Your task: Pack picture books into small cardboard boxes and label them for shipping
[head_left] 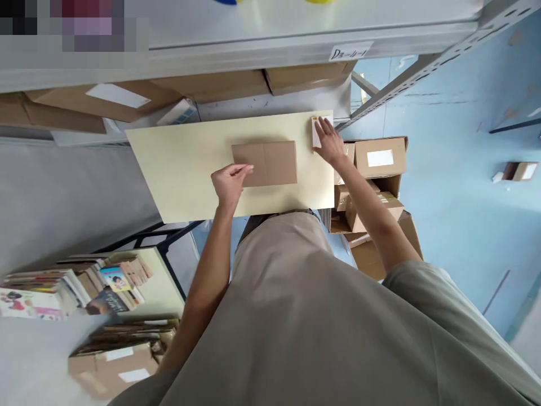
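Standing beside this person, I take the pale board (190, 169) as the landmark: it lies flat in front of their waist, with its long side running left to right. Nearest the body, the left hand (229, 183) rests at the near left corner of the cardboard parcel (265, 163), fingers curled together and pinching that corner's edge, though I cannot tell how firmly. The parcel lies flat in the middle of the board, its long axis running along the board's long side, so it stretches away to the right of that hand. Further out, at the board's far right corner, the right hand (328, 142) lies spread, fingers apart and flat on a small white label (316, 129), clasping nothing; it is clear of the parcel, off beyond its right end. The left hand is the nearer one to the parcel. Beyond the board, brown boxes (105, 101) sit under the grey shelf (253, 45).
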A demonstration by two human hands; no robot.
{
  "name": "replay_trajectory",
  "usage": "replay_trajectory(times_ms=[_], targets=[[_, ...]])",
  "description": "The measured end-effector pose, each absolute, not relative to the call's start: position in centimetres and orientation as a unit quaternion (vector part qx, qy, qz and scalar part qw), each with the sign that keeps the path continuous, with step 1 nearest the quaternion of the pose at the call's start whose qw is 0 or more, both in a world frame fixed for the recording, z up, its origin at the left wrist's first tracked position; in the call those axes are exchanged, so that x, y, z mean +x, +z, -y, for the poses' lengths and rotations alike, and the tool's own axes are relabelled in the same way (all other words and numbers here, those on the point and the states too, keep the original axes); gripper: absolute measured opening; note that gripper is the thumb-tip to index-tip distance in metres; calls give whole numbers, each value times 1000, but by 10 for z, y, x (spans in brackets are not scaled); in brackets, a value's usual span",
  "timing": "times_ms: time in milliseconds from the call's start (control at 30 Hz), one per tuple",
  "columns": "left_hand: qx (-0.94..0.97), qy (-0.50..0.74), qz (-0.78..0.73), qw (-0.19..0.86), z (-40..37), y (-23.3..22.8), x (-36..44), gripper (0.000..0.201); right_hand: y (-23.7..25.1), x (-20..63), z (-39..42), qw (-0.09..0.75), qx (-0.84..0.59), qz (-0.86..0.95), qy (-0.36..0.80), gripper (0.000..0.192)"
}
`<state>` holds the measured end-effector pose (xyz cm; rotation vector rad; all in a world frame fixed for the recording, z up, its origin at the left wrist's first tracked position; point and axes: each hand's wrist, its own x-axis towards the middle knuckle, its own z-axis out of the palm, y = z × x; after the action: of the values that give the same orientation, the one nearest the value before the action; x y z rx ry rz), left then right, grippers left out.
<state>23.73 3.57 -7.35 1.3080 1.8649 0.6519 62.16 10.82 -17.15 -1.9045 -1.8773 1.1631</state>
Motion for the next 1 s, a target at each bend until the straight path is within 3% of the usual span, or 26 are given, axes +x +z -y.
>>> replay_trajectory(times_ms=[200, 333, 433, 567, 667, 700, 800, 1000], targets=[[541, 259, -718, 353, -18, -67, 300, 78, -214, 637, -186, 70, -605, 669, 426, 116], [539, 245, -720, 361, -2, -64, 313, 85, -224, 637, -198, 47, -613, 668, 419, 93], [532, 235, -726, 367, 4, -64, 318, 83, -218, 635, -193, 22, -620, 672, 404, 86], [534, 239, -721, 371, 2, -62, 329, 83, -205, 634, -182, -10, -612, 688, 390, 87], [548, 231, -707, 383, -3, -58, 342, 84, -193, 633, -170, -68, -598, 720, 346, 108], [553, 227, -701, 389, -5, -57, 346, 84, -189, 632, -164, -84, -594, 731, 326, 107], [568, 218, -682, 407, -8, -54, 359, 84, -175, 627, -142, -96, -600, 746, 271, 91], [580, 187, -657, 444, -9, -54, 376, 78, -154, 631, -86, -27, -620, 757, 205, 54]])
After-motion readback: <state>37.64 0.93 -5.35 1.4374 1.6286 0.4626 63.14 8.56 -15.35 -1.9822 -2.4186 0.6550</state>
